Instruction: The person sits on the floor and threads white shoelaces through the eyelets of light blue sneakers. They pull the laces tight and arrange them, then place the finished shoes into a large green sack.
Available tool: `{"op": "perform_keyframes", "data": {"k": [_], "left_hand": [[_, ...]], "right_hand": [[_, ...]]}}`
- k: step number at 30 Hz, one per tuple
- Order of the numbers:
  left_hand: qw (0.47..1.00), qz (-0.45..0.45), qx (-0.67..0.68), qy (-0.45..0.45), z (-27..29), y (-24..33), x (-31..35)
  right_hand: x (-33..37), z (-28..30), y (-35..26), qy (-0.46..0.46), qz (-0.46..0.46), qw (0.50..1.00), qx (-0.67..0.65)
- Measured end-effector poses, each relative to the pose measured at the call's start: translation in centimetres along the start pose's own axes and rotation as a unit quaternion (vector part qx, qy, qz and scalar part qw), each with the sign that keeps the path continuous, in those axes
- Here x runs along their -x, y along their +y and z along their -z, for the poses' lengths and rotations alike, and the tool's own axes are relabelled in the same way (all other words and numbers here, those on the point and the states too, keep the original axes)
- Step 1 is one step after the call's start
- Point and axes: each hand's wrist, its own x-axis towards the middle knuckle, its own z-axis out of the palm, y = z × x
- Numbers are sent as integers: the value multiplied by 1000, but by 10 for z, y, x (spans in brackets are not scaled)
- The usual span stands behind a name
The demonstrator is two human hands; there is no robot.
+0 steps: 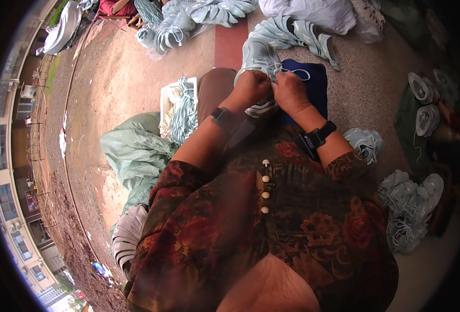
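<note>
Head view takes in, at its largest, the brown ground point(128, 62), with the wearer's dark floral top point(303, 229) filling the lower middle. Beside the left sleeve slumps a crumpled green sack point(136, 143); a white bag point(313, 13) lies at the top edge. Below that bag curves an overlapping row of pale shoe uppers point(292, 34). Left of the brown trouser leg point(214, 93), bundled laces point(183, 117) hang in and over a white container point(164, 117). Navy cloth point(316, 91) spreads at the lap, just beside a pale sneaker point(258, 54), its toe pointing away. Left hand point(253, 87) curls over the sneaker's lacing, fingertips hidden, so I cannot tell what it grips. Right hand point(291, 92), touching or nearly touching it, pinches the thin white shoelace point(307, 73), which loops out rightward.
</note>
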Motion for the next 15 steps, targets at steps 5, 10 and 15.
{"op": "perform_keyframes", "data": {"k": [5, 10, 15], "left_hand": [[996, -46, -70, 25, -9, -4, -11], [982, -46, -149, 109, -28, -6, -17], [947, -104, -302, 19, -15, -13, -13]], "right_hand": [[5, -19, 13, 34, -23, 999, -31], [2, -17, 14, 52, -67, 990, -109], [5, -8, 10, 45, -44, 996, -56]]}}
